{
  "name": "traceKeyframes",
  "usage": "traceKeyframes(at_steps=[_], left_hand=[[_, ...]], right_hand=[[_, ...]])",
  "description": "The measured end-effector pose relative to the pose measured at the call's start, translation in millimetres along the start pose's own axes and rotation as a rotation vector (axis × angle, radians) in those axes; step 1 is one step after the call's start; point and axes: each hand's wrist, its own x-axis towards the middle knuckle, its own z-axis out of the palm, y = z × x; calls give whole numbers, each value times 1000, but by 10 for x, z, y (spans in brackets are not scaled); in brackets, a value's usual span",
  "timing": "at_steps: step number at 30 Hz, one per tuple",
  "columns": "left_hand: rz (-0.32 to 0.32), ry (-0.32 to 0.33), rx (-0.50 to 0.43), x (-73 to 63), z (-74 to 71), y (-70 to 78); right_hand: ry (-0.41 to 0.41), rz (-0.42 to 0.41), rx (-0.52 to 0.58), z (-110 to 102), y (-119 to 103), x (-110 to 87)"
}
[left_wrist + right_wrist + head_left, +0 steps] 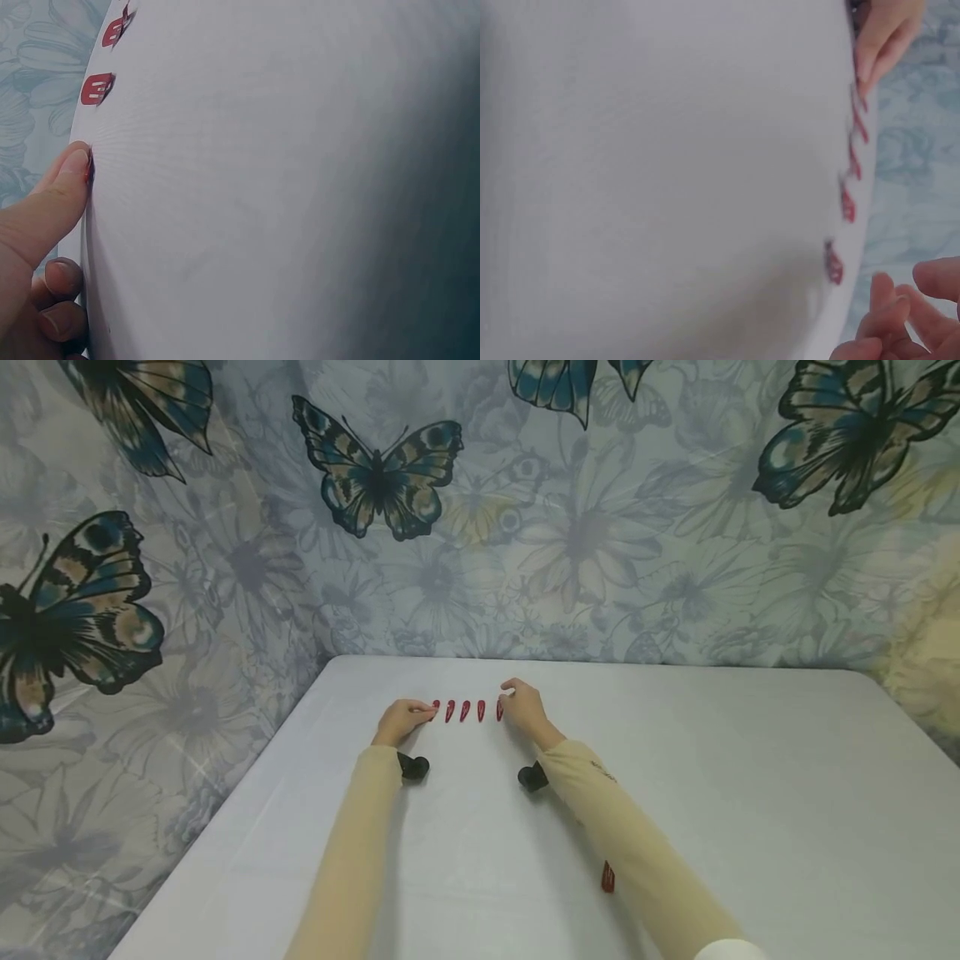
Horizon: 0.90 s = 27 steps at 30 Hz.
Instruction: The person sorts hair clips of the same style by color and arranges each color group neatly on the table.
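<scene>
Several red snap hair clips stand in a row across the far part of the white table, one of them a middle clip [466, 710]. My left hand [401, 721] is at the row's left end and pinches the leftmost hair clip [89, 169] between thumb and finger, mostly covering it. At the other end, my right hand [527, 706] hovers beside the rightmost hair clip [834, 262]. The right wrist view shows its thumb and loosely bent fingers [885, 315] apart from that clip, holding nothing.
Another red hair clip [608, 877] lies on the white table [750, 793] near my right forearm. Black wrist cameras [414, 767] stick out from both sleeves. Behind the table's far edge hangs a butterfly-and-flower patterned backdrop [585, 543].
</scene>
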Motion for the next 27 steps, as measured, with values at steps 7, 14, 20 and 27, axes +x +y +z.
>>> traceKeyframes(at_steps=[7, 14, 20, 27], left_hand=[[11, 0, -8, 15, -11, 9], [-2, -8, -14, 20, 6, 25], [-20, -32, -17, -18, -11, 126], [-42, -25, -5, -30, -12, 109]], right_hand=[[-24, 0, -20, -484, -1016, -663], [-86, -19, 48, -625, -1129, -830], [-125, -78, 93, -754, -1065, -1010], [-220, -26, 224, -920, -1059, -1250]])
